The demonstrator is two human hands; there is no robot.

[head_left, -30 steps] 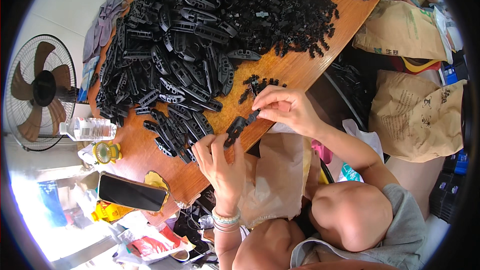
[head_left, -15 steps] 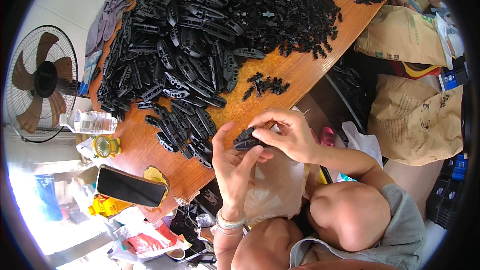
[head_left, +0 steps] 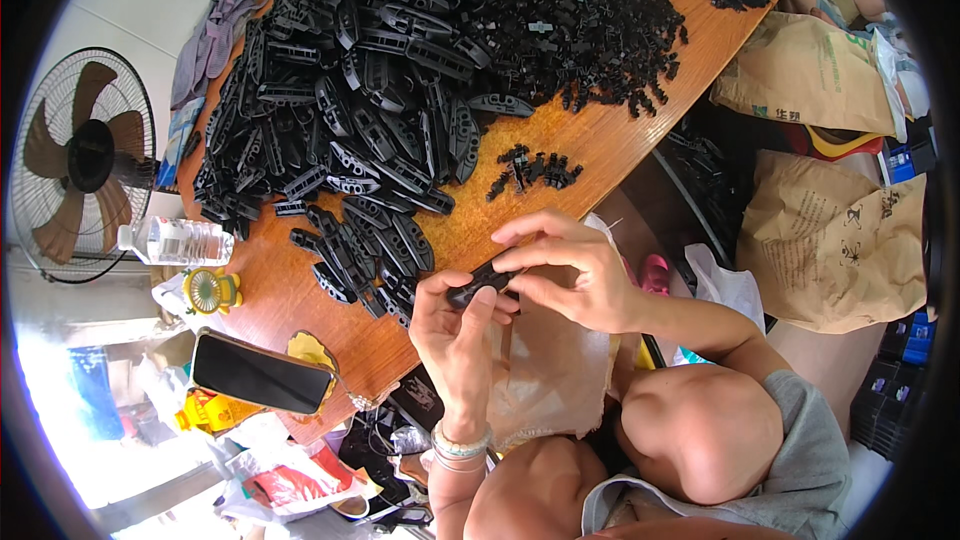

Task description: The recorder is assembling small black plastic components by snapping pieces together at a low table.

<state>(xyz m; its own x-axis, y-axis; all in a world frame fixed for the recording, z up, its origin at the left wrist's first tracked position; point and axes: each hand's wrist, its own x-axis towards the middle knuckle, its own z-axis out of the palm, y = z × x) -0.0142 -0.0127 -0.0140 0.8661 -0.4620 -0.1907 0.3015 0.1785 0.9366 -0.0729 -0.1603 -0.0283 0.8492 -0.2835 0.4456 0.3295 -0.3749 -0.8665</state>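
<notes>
Brown wooden worktop [head_left: 600, 150], pedestal-type fan [head_left: 90, 150] beyond its left edge; mobile phone [head_left: 262, 372] at the near-left corner. One elongated black plastic part [head_left: 486, 282] in work, held above the near edge; left hand [head_left: 455, 330] has thumb and fingers closed round its lower end; right hand [head_left: 575, 280] pinches the upper end, thumb and forefinger drawn narrow; whether a second, smaller part is joined to it: cannot tell, fingers cover it. Stock looks far from used up: large heap of curved, slotted housings [head_left: 390, 70] toward the far-left corner; mound of small black clips [head_left: 590, 40] toward the far edge; small clip cluster [head_left: 537, 172] by the near edge; finished count cannot be judged, since assembled and loose housings look alike.
</notes>
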